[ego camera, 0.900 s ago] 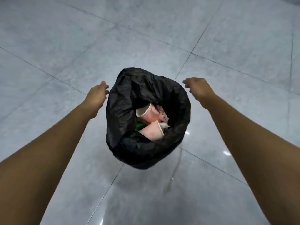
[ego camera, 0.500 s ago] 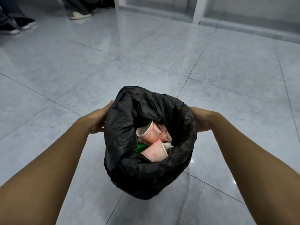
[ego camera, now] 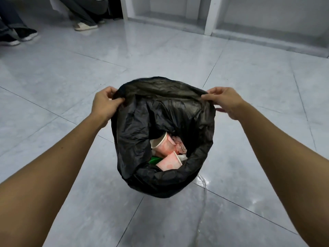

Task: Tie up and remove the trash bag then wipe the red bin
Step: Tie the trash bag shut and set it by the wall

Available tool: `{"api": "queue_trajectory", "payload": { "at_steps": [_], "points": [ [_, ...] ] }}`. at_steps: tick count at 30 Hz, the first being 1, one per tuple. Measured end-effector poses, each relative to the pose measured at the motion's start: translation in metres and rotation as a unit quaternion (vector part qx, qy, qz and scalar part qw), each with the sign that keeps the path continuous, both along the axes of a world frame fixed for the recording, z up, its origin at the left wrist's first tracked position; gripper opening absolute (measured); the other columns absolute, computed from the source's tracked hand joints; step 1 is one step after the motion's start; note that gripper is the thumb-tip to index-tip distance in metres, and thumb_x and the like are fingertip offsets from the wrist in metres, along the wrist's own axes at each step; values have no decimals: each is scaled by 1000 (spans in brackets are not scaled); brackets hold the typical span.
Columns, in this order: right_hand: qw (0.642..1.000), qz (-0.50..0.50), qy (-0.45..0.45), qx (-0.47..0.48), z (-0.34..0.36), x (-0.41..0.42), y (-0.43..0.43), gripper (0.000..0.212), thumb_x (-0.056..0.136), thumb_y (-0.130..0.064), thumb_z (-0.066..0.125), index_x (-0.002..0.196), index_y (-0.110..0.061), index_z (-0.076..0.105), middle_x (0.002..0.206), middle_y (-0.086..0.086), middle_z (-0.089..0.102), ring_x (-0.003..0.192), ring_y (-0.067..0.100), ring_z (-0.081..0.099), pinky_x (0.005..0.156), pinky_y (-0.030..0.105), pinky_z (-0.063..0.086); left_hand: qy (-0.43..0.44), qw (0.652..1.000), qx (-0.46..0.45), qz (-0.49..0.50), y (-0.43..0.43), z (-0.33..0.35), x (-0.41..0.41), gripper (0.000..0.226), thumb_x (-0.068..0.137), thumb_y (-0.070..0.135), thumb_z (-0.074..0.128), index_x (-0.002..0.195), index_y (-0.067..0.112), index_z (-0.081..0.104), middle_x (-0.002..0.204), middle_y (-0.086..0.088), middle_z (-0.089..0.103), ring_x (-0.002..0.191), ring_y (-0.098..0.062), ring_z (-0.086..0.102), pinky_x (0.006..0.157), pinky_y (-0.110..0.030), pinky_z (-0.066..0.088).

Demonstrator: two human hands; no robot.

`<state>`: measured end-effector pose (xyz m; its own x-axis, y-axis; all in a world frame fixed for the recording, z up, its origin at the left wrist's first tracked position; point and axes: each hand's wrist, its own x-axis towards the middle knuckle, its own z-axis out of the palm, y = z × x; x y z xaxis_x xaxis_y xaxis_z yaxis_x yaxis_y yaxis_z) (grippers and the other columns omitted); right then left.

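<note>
A black trash bag (ego camera: 135, 125) stands open on the grey tiled floor in the middle of the view. Pink paper cups (ego camera: 164, 145) and a bit of green litter lie inside it. My left hand (ego camera: 105, 104) pinches the bag's rim on the left side. My right hand (ego camera: 226, 101) pinches the rim on the right side. The far edge of the rim is stretched taut between both hands. The bag hides whatever it sits in; no red bin shows.
Two people's legs and shoes (ego camera: 85, 25) are at the far left, with dark shoes (ego camera: 17, 37) beside them. A white-framed wall base (ego camera: 208, 16) runs along the back. A wet streak (ego camera: 203, 189) marks the floor right of the bag.
Both hands went from beside the bag to gripping its rim and lifting it up and outward. The view has tilted up, showing the back wall and people's feet.
</note>
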<state>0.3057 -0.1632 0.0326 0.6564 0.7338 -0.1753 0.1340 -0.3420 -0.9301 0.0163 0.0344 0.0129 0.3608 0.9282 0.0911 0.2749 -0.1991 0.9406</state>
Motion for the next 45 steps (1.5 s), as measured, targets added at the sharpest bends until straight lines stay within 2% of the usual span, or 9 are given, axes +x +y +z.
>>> {"api": "queue_trajectory", "payload": {
  "at_steps": [6,10,13,24,29,33,39,43,45],
  "points": [
    [975,6,-92,202,24,-5,-20,24,77,-3,72,69,-22,60,49,-17,56,48,-2,47,50,11,38,23,963,252,90,-12,29,-22,26,71,11,56,82,33,63,83,8,53,72,-9,52,69,-26,45],
    [995,67,-26,72,22,-6,-47,17,81,-39,73,86,-30,58,81,-16,69,80,8,63,76,27,44,-42,998,-8,-40,-35,18,-48,74,74,61,65,132,35,28,118,-1,53,92,-10,55,83,-23,47],
    [979,151,20,-137,14,-1,-72,47,66,-63,68,100,-32,62,108,-8,69,101,16,62,83,35,45,154,951,-184,-195,-44,2,-84,105,52,83,54,137,27,30,132,1,53,103,-12,59,99,-37,42],
    [926,225,-22,-303,24,-24,-71,15,82,-40,72,74,-27,69,81,-10,70,83,10,65,77,31,50,412,854,-183,-260,-82,6,-77,27,94,14,49,120,18,57,101,7,69,93,-9,64,83,-30,47],
    [844,264,-18,-466,45,-22,-75,12,75,-30,78,70,-23,71,66,-8,68,63,8,69,74,34,53,532,698,-329,-349,-67,54,-104,8,88,12,63,93,7,60,69,-2,67,63,-10,64,70,-27,54],
    [868,254,32,-425,67,-13,-83,29,81,-21,67,52,-19,69,54,-5,59,57,9,66,66,36,59,362,789,-348,-355,-46,88,-127,39,67,11,77,92,2,49,61,-5,36,51,-12,35,49,-20,41],
    [986,53,89,-133,76,0,-79,24,86,-30,57,63,-24,61,61,-9,55,60,7,60,66,27,54,101,963,-217,-124,-38,99,-103,6,93,20,54,92,21,60,91,3,63,76,-5,65,62,-18,57],
    [989,17,142,-41,73,-8,-71,9,87,-34,65,79,-28,64,78,-10,68,78,9,63,70,27,52,-79,978,-160,-108,-64,100,-66,29,90,56,45,97,32,59,93,17,70,113,-13,59,97,-32,46],
    [984,8,177,-21,74,-13,-67,7,86,-34,67,82,-29,65,86,-9,71,87,11,65,70,27,51,-94,971,-141,-170,-83,103,-50,89,54,87,47,126,35,42,112,19,61,109,-10,58,93,-36,48]
  ]
}}
